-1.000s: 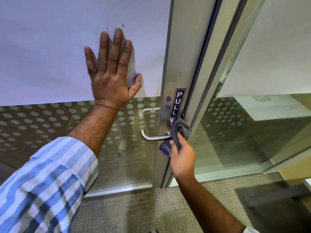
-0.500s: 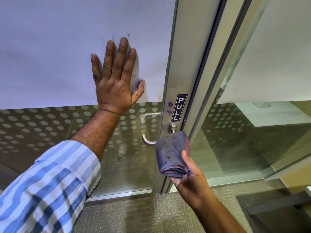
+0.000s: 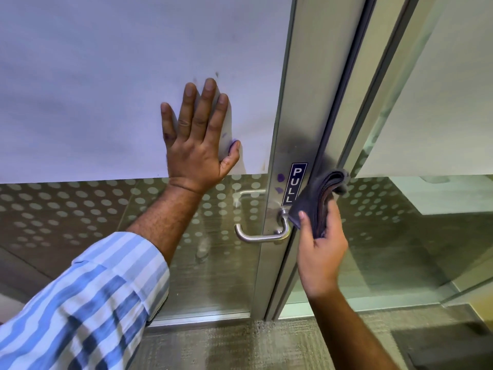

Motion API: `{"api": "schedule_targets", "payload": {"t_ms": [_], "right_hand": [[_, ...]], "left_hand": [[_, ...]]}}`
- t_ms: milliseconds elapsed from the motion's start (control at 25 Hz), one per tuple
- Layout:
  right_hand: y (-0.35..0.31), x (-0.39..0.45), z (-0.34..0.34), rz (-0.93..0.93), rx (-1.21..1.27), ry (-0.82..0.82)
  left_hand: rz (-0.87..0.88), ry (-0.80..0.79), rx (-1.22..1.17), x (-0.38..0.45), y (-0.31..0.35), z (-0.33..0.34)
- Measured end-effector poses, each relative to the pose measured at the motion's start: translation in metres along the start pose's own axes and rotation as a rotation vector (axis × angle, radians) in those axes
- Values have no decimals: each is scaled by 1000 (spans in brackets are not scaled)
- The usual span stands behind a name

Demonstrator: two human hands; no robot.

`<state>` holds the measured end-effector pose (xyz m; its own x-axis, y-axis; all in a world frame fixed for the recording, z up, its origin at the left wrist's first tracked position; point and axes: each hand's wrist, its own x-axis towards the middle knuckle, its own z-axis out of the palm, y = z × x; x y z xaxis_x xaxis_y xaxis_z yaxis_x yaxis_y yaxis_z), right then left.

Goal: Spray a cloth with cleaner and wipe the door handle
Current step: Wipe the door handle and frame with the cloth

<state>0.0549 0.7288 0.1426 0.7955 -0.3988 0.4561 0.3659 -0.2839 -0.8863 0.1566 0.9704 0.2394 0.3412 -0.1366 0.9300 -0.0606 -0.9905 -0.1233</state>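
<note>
A steel lever door handle (image 3: 262,235) sticks out to the left from the metal door frame, just below a PULL label (image 3: 294,184). My right hand (image 3: 320,252) holds a folded grey cloth (image 3: 317,198) upright beside the handle's pivot; the cloth's lower left corner is at the pivot, and I cannot tell whether they touch. My left hand (image 3: 198,140) lies flat with fingers spread on the white frosted panel of the glass door (image 3: 106,89), left of the frame. No spray bottle is in view.
The metal door frame (image 3: 304,102) runs top to bottom through the middle. Dotted glass (image 3: 66,206) fills the door's lower half, and a fixed glass panel (image 3: 400,222) stands to the right. Grey carpet (image 3: 240,348) covers the floor below.
The cloth left the handle's pivot, dropped down in front of the lever, then rose to beside the PULL label. The lever is now uncovered. My left hand stays pressed on the door.
</note>
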Motion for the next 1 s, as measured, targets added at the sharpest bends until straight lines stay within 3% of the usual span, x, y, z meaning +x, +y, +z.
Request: {"api": "schedule_targets", "payload": {"t_ms": [200, 320, 520, 720, 1000], "right_hand": [[28, 16, 34, -372, -475, -199], [37, 18, 40, -484, -620, -187], [47, 23, 40, -568, -603, -189], [49, 24, 52, -523, -585, -249], [60, 21, 29, -619, -700, -399]], "left_hand": [[5, 6, 10, 0, 1, 0], [6, 13, 18, -1, -1, 2], [7, 26, 15, -1, 0, 3], [9, 30, 10, -1, 0, 3], [5, 36, -2, -1, 1, 3]]}}
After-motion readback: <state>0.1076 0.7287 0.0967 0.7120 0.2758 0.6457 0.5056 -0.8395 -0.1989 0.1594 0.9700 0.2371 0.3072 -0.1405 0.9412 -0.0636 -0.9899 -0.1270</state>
